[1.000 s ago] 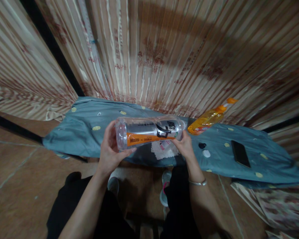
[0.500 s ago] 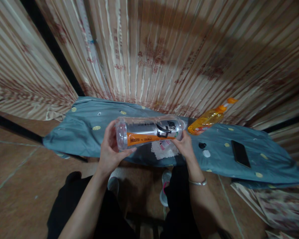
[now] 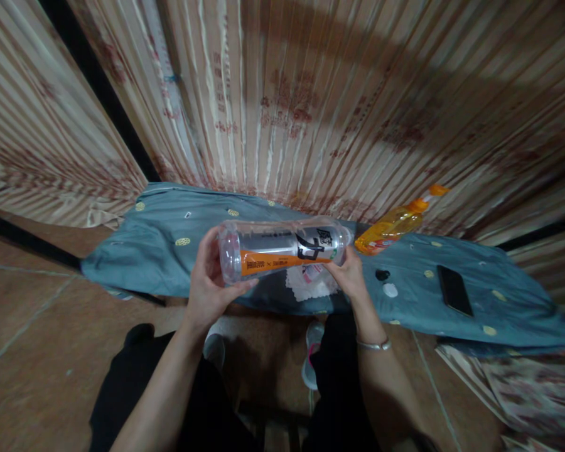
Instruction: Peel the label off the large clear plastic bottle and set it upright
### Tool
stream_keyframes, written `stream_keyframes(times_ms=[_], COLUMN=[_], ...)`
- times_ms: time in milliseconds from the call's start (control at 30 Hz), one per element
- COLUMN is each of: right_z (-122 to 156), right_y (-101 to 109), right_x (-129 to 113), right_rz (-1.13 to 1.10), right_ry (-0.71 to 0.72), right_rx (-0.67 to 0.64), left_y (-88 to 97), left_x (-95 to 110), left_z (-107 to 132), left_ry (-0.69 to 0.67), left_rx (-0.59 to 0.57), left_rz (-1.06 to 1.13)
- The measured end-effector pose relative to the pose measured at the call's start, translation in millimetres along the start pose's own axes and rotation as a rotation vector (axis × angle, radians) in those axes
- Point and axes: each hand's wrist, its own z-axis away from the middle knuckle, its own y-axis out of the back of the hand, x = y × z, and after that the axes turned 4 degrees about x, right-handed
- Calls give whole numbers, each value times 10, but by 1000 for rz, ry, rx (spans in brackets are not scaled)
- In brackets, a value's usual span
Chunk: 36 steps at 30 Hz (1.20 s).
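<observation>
I hold a clear plastic bottle (image 3: 282,249) with a silver and orange label sideways in front of me, above the near edge of a blue cloth (image 3: 169,242). My left hand (image 3: 209,285) wraps round the bottle's base end on the left. My right hand (image 3: 351,275) grips the neck end on the right, fingers closed under it. A white patterned cloth piece (image 3: 311,284) lies on the blue cloth just under the bottle.
An orange bottle with a pull spout (image 3: 395,226) lies on the blue cloth at the back right. A black phone (image 3: 454,290) rests further right, with a small black cap (image 3: 382,275) and a white cap (image 3: 390,290) nearby. Striped curtains (image 3: 311,94) hang behind. My feet (image 3: 311,355) stand on brown tiles.
</observation>
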Motion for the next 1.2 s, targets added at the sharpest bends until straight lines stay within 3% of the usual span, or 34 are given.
stream_keyframes(times_ms=[1200], right_z=[5], right_y=[-2], right_x=[1], right_rz=[4], right_ry=[-1], right_rx=[4], left_y=[10], left_x=[7], left_z=[-6], left_ry=[-24], left_rx=[-26], left_rz=[-16])
